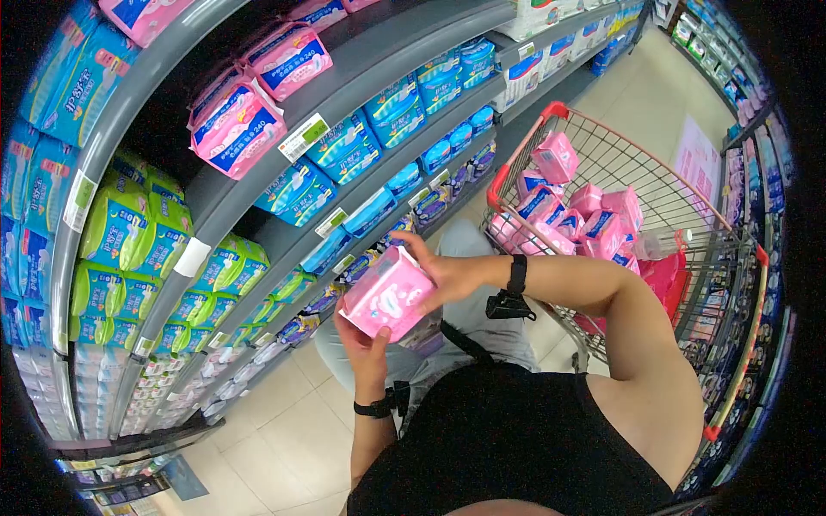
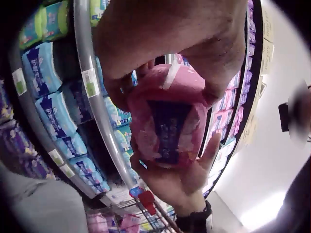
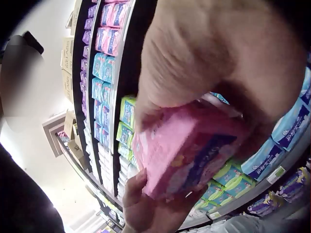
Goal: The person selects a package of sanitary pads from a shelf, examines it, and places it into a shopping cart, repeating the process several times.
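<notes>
Both hands hold one pink package in front of the lap. In the head view the left hand grips its lower left end, thumb on the face, and the right hand grips its upper right side. The left wrist view shows the package with a dark blue label, between the near left hand and the right hand below. In the right wrist view the near right hand covers part of the package; the left hand supports it from below.
A metal cart with a red-trimmed rim stands at the right, holding several pink packages. Shelves at the left carry pink packs, blue packs and green packs. Tiled floor shows below.
</notes>
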Demonstrator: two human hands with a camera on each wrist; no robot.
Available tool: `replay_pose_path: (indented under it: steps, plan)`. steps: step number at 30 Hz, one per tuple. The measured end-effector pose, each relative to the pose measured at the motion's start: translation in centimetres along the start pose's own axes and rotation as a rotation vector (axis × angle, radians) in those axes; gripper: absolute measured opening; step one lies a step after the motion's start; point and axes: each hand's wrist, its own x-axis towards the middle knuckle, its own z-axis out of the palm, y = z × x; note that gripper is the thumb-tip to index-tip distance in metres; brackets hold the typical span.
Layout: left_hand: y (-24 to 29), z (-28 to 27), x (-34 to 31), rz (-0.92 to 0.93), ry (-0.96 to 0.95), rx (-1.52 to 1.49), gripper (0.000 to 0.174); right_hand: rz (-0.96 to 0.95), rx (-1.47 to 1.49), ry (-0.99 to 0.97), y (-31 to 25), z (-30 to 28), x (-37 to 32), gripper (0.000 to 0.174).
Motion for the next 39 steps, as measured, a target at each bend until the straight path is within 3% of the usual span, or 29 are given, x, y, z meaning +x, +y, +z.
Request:
replay_pose_path:
  steps: [6, 15, 18, 22, 24, 27, 30, 32, 36, 39]
  plan:
    - [0.1, 0.6, -0.3, 0.105, -0.048, 0.140, 0.102, 0.026, -0.135, -0.061, -1.0, -0.9, 0.4, 0.092]
    - [-1.1, -0.5, -0.3, -0.146, -0.165, -0.224, 0.095, -0.122, -0.415, 0.156, -1.2, -0.2, 0.3, 0.087]
    - [-0.7, 0.2, -0.2, -0.196, -0.100, -0.160, 0.090, -0.134, -0.541, 0.271, -0.9, 0.3, -0.1, 0.086]
    - [-1.3, 0.3, 0.1, -0.029, -0.010, -0.111, 0.086, -0.284, -0.793, 0.229, -0.4, 1.4, -0.7, 0.086]
    - [-1.1, 0.8, 0.5, 0.059, 0.019, 0.083, 0.084, -0.352, -0.803, 0.199, 0.1, 1.9, -1.0, 0.082]
    - [0.2, 1.6, 0.2, 0.117, 0.009, 0.126, 0.082, -0.379, -0.790, 0.210, 0.1, 2.3, -1.1, 0.079]
    - [0.6, 1.9, 0.0, 0.086, 0.069, 0.123, 0.082, -0.382, -0.728, 0.237, -0.6, 2.8, -1.2, 0.077]
    - [1.4, 2.5, -0.1, 0.098, 0.012, 0.199, 0.082, -0.359, -0.676, 0.233, -1.0, 3.1, -1.4, 0.076]
    - [0.8, 2.3, 0.1, 0.182, 0.033, 0.471, 0.083, -0.321, -0.662, 0.111, -0.5, 3.9, -2.4, 0.071]
    - [0.9, 2.4, 0.1, 0.190, 0.028, 0.382, 0.079, -0.334, -0.540, 0.042, 0.3, 4.3, -2.7, 0.066]
